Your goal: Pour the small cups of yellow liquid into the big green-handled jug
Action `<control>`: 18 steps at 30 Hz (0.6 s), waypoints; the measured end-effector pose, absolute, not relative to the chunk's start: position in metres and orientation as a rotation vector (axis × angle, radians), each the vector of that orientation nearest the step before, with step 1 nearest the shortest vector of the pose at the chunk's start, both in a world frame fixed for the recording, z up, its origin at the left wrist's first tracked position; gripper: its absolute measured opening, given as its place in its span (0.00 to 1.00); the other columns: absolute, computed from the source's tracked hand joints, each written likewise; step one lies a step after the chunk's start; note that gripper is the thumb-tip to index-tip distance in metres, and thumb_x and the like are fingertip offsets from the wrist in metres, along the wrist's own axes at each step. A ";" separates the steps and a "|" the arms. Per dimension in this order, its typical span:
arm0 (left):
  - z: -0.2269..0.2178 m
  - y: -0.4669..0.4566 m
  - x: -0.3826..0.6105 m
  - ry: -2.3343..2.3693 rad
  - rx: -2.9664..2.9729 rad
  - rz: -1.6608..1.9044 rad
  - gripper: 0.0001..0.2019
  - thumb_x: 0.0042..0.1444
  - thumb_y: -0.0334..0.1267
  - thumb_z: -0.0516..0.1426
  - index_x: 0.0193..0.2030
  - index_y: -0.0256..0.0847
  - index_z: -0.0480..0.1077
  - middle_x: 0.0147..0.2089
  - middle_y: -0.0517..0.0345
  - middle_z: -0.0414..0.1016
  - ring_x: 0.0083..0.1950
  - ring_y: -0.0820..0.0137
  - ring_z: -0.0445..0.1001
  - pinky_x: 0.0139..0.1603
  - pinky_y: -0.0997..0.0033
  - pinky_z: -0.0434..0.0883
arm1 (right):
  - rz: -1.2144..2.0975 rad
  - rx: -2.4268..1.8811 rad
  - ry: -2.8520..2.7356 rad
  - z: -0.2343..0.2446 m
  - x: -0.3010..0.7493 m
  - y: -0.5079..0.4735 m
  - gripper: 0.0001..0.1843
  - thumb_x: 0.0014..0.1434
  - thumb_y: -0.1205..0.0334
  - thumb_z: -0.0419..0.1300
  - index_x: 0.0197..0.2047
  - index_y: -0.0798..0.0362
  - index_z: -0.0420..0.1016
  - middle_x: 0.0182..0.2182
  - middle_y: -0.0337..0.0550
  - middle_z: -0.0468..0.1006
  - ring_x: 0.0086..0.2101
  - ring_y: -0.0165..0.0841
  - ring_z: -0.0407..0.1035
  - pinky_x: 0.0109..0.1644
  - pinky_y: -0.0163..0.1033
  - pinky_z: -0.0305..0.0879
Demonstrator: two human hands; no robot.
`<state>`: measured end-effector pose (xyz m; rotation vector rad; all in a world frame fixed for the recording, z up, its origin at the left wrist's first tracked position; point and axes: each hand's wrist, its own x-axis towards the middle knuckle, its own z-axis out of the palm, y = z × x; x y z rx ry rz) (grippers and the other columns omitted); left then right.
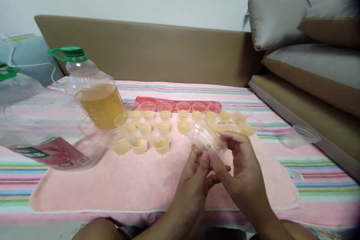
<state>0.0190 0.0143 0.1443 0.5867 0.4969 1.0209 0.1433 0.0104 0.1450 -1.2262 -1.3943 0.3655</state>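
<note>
Between my two hands, a clear plastic cup (204, 135) is held tilted above the pink cloth. My left hand (194, 176) pinches it from below with thumb and fingers. My right hand (239, 165) grips its right end, the fingers curled and the thumb near the left thumb. Behind and around it stand rows of clear cups with yellow liquid, among them a cup (161, 144) in the near row. The held cup and my hands hide part of the rows on the right.
Two large green-capped bottles stand at left: one partly filled with yellow liquid (102, 101), the nearer one (36, 120) seemingly drained. A red plastic packet (176, 105) lies behind the cups. At right, an empty cup (299, 137) lies near stacked cushions (315, 60).
</note>
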 end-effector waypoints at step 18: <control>0.129 0.021 0.013 0.686 1.033 0.966 0.29 0.65 0.60 0.64 0.61 0.46 0.60 0.51 0.54 0.71 0.49 0.66 0.74 0.58 0.60 0.73 | 0.678 -1.227 -1.270 0.159 0.174 0.019 0.37 0.59 0.39 0.77 0.63 0.45 0.70 0.58 0.50 0.75 0.59 0.49 0.69 0.61 0.53 0.67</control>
